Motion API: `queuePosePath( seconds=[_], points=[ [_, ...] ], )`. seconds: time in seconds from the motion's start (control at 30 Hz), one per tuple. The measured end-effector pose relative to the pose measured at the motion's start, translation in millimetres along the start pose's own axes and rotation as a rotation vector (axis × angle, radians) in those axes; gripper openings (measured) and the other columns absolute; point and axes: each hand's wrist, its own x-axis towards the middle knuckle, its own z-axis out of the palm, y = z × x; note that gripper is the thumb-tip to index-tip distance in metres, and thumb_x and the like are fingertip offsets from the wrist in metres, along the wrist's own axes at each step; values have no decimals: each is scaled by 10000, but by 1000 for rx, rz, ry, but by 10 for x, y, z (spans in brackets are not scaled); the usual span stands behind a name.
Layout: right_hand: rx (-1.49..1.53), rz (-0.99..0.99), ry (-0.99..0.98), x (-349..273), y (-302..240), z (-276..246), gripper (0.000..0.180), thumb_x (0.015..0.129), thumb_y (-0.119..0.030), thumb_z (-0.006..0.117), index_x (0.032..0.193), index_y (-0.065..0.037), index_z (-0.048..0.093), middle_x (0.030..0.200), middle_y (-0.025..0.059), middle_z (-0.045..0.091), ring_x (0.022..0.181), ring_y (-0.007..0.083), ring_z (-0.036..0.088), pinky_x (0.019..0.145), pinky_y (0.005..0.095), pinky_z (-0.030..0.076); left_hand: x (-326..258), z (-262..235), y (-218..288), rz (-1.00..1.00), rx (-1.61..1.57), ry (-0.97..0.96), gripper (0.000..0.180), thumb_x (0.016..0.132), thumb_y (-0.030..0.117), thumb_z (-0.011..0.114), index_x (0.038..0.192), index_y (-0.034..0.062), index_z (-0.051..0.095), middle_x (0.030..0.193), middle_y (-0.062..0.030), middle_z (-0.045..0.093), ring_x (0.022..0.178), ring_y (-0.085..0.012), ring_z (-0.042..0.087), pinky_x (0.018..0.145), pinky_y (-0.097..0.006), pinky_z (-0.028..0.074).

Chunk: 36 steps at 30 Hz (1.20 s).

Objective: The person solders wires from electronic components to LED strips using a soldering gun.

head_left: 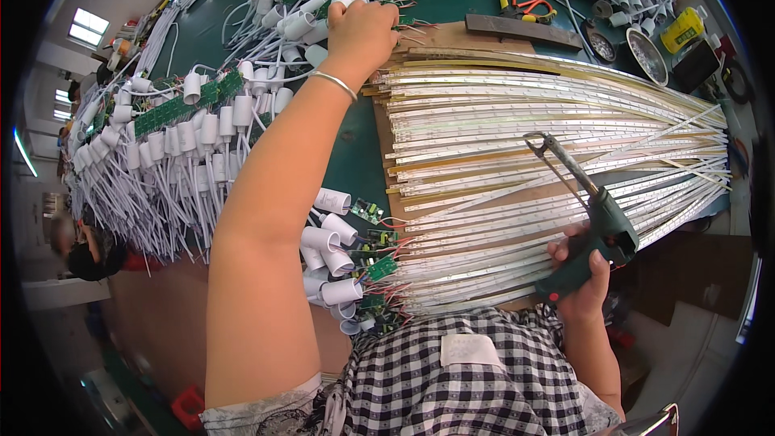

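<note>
Now | right hand (pixel 588 297): fingers wrapped round soldering gun (pixel 609 224) | left hand (pixel 362 34): curled, hold unclear

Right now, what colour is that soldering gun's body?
Dark green: the soldering gun shows best in the head view.

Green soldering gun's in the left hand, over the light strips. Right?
Wrong hand: the head view shows the right hand holding the green soldering gun. It is over the light strips, as you said; the left hand is at the white sockets.
</note>
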Motion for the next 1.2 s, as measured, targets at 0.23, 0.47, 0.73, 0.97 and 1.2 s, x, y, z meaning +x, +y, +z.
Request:
queuePosePath(
  seconds=[0.23,0.47,0.73,0.97,1.2],
  points=[
    [-24,49,-12,-42,-80,14,550,869,-370,592,1267,-27,430,1107,163,568,769,200,598,771,456,537,-228,-466,-143,-224,-1094,-129,234,881,124,661,1066,31,551,920,-50,657,844,-114,624,718,-246,476],
    [-97,119,-90,212,-53,760,309,899,-237,619,1121,-34,545,891,102,625,700,178,625,718,377,554,-951,-1087,318,-165,-1424,-367,255,834,34,694,1049,-12,565,981,-77,668,820,-104,591,748,-252,490],
    [-234,-58,-158,348,369,1328,346,799,-12,702,1107,-10,542,953,47,616,722,86,569,591,215,461,-1264,-1107,759,37,-1206,-260,207,733,37,735,875,9,586,850,-69,641,741,-148,593,672,-272,487],
    [-387,47,-158,307,370,1307,274,808,-51,704,1041,5,571,925,28,616,840,94,570,742,247,472,-1354,-1051,841,150,-1051,-196,190,731,32,709,872,16,582,828,-110,606,736,-269,606,672,-347,496],
    [-440,62,-180,333,400,1255,178,818,-61,661,979,-3,613,857,12,618,798,86,558,734,250,462,-1381,-1044,857,191,-1009,-208,187,734,40,714,869,17,586,832,-112,613,743,-274,610,668,-349,494]
  ],
)
